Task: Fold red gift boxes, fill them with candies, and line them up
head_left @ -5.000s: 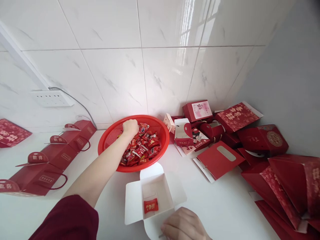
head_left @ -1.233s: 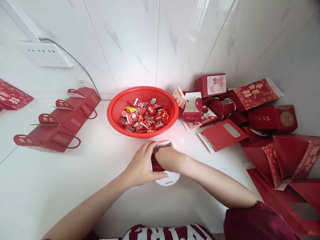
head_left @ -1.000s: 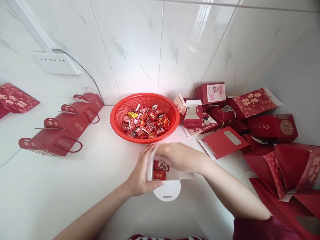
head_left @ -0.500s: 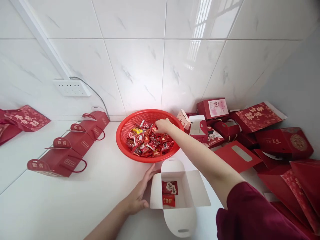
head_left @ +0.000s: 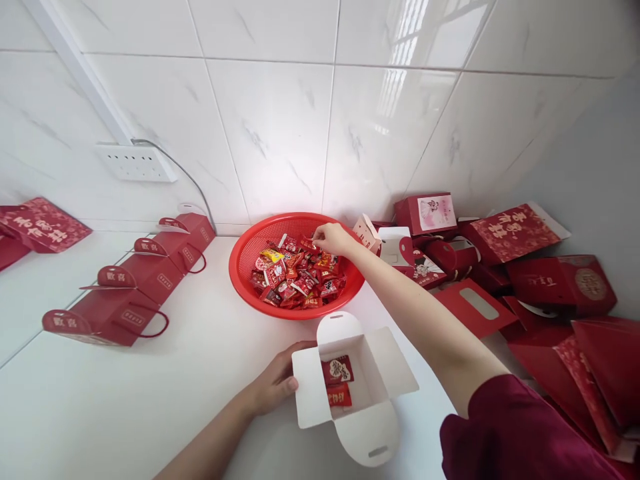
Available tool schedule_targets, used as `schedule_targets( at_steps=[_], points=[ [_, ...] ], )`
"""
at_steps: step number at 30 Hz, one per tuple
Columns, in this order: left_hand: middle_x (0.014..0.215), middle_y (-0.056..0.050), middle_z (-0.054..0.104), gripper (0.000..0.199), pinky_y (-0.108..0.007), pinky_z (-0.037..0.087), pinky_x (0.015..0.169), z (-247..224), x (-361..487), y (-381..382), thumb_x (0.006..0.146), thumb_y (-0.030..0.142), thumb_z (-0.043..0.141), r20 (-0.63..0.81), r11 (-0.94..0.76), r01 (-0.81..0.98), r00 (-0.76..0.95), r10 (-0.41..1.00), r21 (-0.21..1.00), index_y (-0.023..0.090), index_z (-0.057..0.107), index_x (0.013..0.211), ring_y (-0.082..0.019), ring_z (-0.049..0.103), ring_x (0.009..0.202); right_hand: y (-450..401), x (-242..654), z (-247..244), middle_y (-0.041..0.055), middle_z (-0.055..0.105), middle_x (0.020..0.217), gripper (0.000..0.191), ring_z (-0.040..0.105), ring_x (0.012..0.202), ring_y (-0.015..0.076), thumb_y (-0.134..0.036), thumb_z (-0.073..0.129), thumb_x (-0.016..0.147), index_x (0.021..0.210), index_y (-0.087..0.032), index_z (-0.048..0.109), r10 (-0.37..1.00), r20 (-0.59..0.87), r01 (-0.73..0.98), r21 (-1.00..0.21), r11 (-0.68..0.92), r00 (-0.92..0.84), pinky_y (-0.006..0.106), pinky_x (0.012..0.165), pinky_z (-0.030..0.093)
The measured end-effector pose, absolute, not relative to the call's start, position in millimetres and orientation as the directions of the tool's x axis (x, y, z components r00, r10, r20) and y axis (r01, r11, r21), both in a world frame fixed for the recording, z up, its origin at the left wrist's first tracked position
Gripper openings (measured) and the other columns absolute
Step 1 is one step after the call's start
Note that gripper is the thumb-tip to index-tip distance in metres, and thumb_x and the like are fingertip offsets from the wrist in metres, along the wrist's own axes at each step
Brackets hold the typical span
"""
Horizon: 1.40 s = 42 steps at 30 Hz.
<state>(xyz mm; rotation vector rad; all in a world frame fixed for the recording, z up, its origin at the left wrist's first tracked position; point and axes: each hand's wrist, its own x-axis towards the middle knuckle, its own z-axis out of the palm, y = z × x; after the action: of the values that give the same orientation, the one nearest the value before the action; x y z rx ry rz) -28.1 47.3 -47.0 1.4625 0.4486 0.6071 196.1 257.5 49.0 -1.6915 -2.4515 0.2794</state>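
My left hand [head_left: 274,383] grips the side flap of an open paper gift box [head_left: 367,373], thumb at the flap's edge and the other fingers behind it. The box has a white inside and its flaps are spread. Two red wrapped candies [head_left: 339,369] lie in it. Over the right part of a red plastic basket [head_left: 239,273], my right hand [head_left: 332,239] pinches a red candy packet [head_left: 309,244] at its end. Below that hand, many wrapped candies [head_left: 303,285] are heaped in the basket, mostly red, one yellow.
On the left, several closed red gift boxes [head_left: 150,283] stand in a row with cord handles. Unfilled-looking red boxes and bags [head_left: 545,287] are piled at the right. Behind the white counter [head_left: 200,400] rises a tiled wall with a power socket [head_left: 137,163].
My left hand has closed on the box's flap, and the box has turned slightly. My right hand has lifted a little within the basket, with a red candy packet at its fingertips.
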Motion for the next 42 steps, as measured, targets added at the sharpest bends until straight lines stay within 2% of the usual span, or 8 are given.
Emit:
schedule_targets(
  at_steps=[4, 10, 13, 17, 22, 33, 39, 42],
  points=[
    [0.137, -0.018, 0.054, 0.075, -0.049, 0.046, 0.098, -51.9, -28.2, 47.8, 0.084, 0.071, 0.050, 0.090, -0.049, -0.076, 0.758, 0.646, 0.996, 0.019, 0.048, 0.139, -0.038, 0.055, 0.122, 238.4, 205.6, 64.1, 0.0126, 0.068, 0.123, 0.041, 0.062, 0.112, 0.0182, -0.014, 0.031, 0.099, 0.127, -0.010, 0.062, 0.950, 0.037, 0.920, -0.241, 0.309, -0.310, 0.026, 0.095, 0.045],
    [0.133, -0.017, 0.057, 0.069, -0.047, 0.049, 0.094, -52.8, -28.6, 47.8, 0.086, 0.068, 0.049, 0.081, -0.058, -0.057, 0.758, 0.647, 0.997, 0.020, 0.049, 0.135, -0.036, 0.058, 0.118, 209.3, 206.2, 56.4, 0.0098, 0.076, 0.080, 0.011, 0.071, 0.078, 0.0231, -0.022, 0.069, 0.080, 0.080, -0.014, 0.077, 0.862, -0.288, 0.905, -0.223, 0.363, -0.417, 0.027, 0.074, 0.052],
    [0.129, -0.016, 0.059, 0.064, -0.044, 0.051, 0.088, -52.9, -28.8, 47.0, 0.087, 0.066, 0.050, 0.063, -0.055, -0.035, 0.757, 0.651, 0.998, 0.020, 0.051, 0.131, -0.034, 0.060, 0.113, 208.3, 203.9, 49.1, 0.0165, 0.073, 0.106, 0.021, 0.069, 0.100, 0.0263, -0.009, 0.063, 0.082, 0.098, -0.011, 0.075, 0.873, -0.260, 0.908, -0.187, 0.374, -0.413, 0.029, 0.087, 0.050],
    [0.129, -0.016, 0.058, 0.064, -0.042, 0.050, 0.088, -53.7, -28.8, 46.0, 0.085, 0.065, 0.054, 0.047, -0.055, -0.014, 0.755, 0.655, 0.998, 0.019, 0.051, 0.130, -0.034, 0.059, 0.113, 221.7, 206.5, 46.2, 0.0191, 0.052, 0.141, 0.039, 0.052, 0.129, 0.0246, -0.006, 0.051, 0.092, 0.130, -0.010, 0.058, 0.910, -0.128, 0.913, -0.170, 0.371, -0.393, 0.032, 0.104, 0.042],
    [0.131, -0.017, 0.055, 0.065, -0.041, 0.049, 0.089, -55.5, -29.1, 46.4, 0.086, 0.064, 0.054, 0.058, -0.072, -0.014, 0.757, 0.651, 0.997, 0.018, 0.051, 0.133, -0.033, 0.058, 0.112, 243.0, 208.1, 37.0, 0.0107, 0.059, 0.127, 0.033, 0.062, 0.109, 0.0228, -0.033, 0.059, 0.096, 0.125, -0.016, 0.058, 0.920, -0.169, 0.931, -0.165, 0.327, -0.353, 0.044, 0.092, 0.053],
    [0.137, -0.019, 0.051, 0.070, -0.042, 0.048, 0.092, -57.4, -33.0, 46.8, 0.087, 0.063, 0.054, 0.055, -0.083, -0.001, 0.759, 0.649, 0.997, 0.015, 0.048, 0.137, -0.035, 0.056, 0.117, 262.6, 205.6, 12.0, 0.0088, 0.060, 0.125, 0.030, 0.063, 0.106, 0.0211, -0.034, 0.058, 0.097, 0.122, -0.019, 0.060, 0.880, -0.330, 0.940, -0.154, 0.305, -0.340, 0.041, 0.089, 0.054],
    [0.140, -0.019, 0.049, 0.071, -0.044, 0.046, 0.097, -57.9, -32.8, 47.1, 0.087, 0.063, 0.054, 0.039, -0.089, 0.026, 0.755, 0.655, 0.996, 0.016, 0.047, 0.139, -0.035, 0.055, 0.119, 254.9, 207.9, 9.6, 0.0119, 0.068, 0.121, 0.084, 0.067, 0.105, 0.0274, -0.041, 0.086, 0.065, 0.139, -0.020, 0.051, 0.844, -0.370, 0.921, -0.183, 0.344, -0.389, 0.030, 0.085, 0.053],
    [0.140, -0.018, 0.049, 0.071, -0.044, 0.045, 0.098, -57.2, -32.5, 47.6, 0.087, 0.063, 0.054, 0.036, -0.097, 0.037, 0.755, 0.655, 0.995, 0.016, 0.047, 0.139, -0.035, 0.055, 0.120, 254.5, 204.6, 15.2, 0.0096, 0.071, 0.116, 0.071, 0.069, 0.101, 0.0270, -0.050, 0.082, 0.069, 0.130, -0.021, 0.060, 0.843, -0.352, 0.913, -0.182, 0.364, -0.406, 0.028, 0.080, 0.053]
  ],
)
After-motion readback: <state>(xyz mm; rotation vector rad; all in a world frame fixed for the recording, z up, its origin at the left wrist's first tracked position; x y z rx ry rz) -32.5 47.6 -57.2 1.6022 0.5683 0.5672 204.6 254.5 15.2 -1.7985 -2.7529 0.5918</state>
